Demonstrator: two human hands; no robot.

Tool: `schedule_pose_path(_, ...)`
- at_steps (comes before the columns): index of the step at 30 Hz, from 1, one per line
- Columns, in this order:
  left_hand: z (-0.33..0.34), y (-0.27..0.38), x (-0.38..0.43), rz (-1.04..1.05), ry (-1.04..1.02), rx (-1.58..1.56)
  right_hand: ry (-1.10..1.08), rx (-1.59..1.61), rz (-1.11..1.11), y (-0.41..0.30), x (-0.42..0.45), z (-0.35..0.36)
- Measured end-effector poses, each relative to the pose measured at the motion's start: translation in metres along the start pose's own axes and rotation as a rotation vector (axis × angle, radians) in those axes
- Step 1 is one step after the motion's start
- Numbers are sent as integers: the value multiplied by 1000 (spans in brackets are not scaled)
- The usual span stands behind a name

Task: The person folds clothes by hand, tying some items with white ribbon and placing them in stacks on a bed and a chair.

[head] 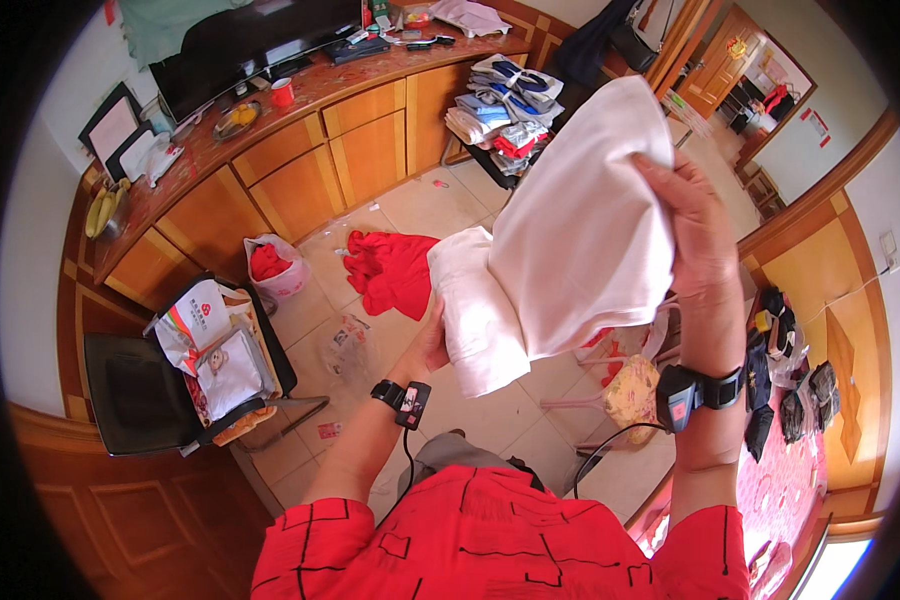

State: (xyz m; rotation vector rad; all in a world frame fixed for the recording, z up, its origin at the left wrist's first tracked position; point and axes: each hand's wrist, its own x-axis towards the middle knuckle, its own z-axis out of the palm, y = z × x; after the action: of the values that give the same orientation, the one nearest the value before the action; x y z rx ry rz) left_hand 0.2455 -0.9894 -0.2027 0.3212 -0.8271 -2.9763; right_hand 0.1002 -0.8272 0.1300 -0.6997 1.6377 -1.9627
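Observation:
A pale pink-white cloth [581, 225], perhaps a garment, is held up in front of me with both hands. Its left part is a folded, rolled bundle [480, 315], and my left hand [433, 341] grips this from the side and below. The right part spreads upward as a loose flap, whose right edge my right hand [686, 217] pinches between thumb and fingers. Most of the left fingers are hidden behind the bundle. Beyond it on the tiled floor lies a crumpled red cloth [390, 270], partly covered by the bundle.
A stack of folded clothes [506, 112] sits on a chair ahead. At left, a black chair [146, 390] carries bags and folded cloth. A plastic bag with red fabric [277, 270] stands by the wooden cabinet [292, 187]. A floral-topped stool [630, 397] is at right, near the bed [780, 480].

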Motion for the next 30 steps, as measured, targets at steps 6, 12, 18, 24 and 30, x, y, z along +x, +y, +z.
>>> schedule_pose_path(6,-39,-7,-32,120,-125,-205,97,167,-57,-54,-10,-31)
schedule_pose_path(12,-48,37,-106,312,72,-123,232,-217,-277,-65,-18,-125)
schedule_pose_path(18,-73,69,-141,397,191,-72,248,-24,38,-43,-18,-203)
schedule_pose_path(24,-91,61,-131,258,126,45,336,42,218,27,-43,-284)
schedule_pose_path(30,-75,32,-71,18,269,138,426,-139,268,92,-99,-368)
